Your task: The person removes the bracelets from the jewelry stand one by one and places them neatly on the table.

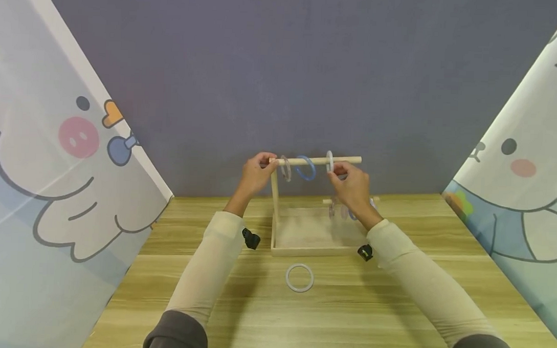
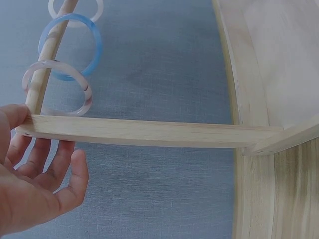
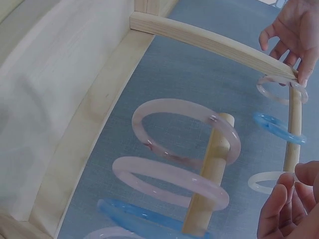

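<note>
My left hand (image 1: 255,174) grips the top corner of a wooden stand (image 2: 149,130), thumb above and fingers beneath. From that corner the stand's upper rod (image 1: 348,159) runs to the right. On it hang a pinkish mottled bangle (image 2: 75,72) near my left hand and a blue bangle (image 2: 97,50) further along. My right hand (image 1: 352,186) pinches a white bangle (image 3: 259,181), which encircles the same rod right of the blue one. The lower rod (image 3: 212,169) carries several bangles, including a mottled one (image 3: 174,107) and a pale pink one (image 3: 164,174).
Another white bangle (image 1: 299,290) lies flat on the wood-grain table (image 1: 338,319) in front of the stand's base (image 1: 312,252). A grey wall (image 1: 272,81) rises behind, with cartoon-printed panels (image 1: 135,199) on both sides. Small black devices (image 1: 250,238) show beside my forearms.
</note>
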`<state>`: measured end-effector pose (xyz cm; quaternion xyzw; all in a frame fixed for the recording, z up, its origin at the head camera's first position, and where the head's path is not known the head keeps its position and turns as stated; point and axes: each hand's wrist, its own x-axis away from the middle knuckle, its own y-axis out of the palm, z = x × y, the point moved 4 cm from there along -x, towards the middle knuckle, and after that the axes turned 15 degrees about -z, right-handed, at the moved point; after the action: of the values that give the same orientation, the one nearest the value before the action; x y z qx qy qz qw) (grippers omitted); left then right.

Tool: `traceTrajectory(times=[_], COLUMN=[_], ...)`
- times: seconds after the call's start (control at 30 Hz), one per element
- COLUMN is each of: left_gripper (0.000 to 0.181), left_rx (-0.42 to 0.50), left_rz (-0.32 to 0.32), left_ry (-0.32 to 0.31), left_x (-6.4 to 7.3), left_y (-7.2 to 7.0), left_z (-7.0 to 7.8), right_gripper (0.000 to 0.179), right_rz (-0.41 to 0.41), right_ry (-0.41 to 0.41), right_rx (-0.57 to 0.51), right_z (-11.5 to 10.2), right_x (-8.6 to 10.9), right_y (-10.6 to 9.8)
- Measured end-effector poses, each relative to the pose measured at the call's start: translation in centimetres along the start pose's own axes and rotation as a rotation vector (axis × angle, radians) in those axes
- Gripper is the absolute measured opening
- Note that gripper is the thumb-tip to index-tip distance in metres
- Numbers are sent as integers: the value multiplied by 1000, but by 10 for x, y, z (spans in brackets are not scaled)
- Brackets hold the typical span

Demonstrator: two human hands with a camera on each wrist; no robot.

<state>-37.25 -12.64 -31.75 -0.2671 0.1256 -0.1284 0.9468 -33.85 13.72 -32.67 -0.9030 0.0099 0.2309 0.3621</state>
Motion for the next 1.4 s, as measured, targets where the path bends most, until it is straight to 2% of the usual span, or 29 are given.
traceTrajectory(times=[0.3, 0.67, 1.13, 1.4], left_gripper=[38, 37, 35, 32], left_rx=[-13, -1, 0, -5], left_rz=[4, 2, 8, 10], left_ry=[20, 9, -9, -5], left_x=[-3, -2, 1, 1], left_y=[-1, 0, 2, 3], left_z=[6, 4, 3, 3], right_gripper=[17, 17, 18, 19], right_rz=[41, 35, 54, 60], right_ry=[-31, 14, 5, 32], right_rx=[9, 3, 30, 33], right_z=[4, 12, 22, 28], right_x=[-2, 2, 9, 10], right_y=[-11, -18, -32, -38])
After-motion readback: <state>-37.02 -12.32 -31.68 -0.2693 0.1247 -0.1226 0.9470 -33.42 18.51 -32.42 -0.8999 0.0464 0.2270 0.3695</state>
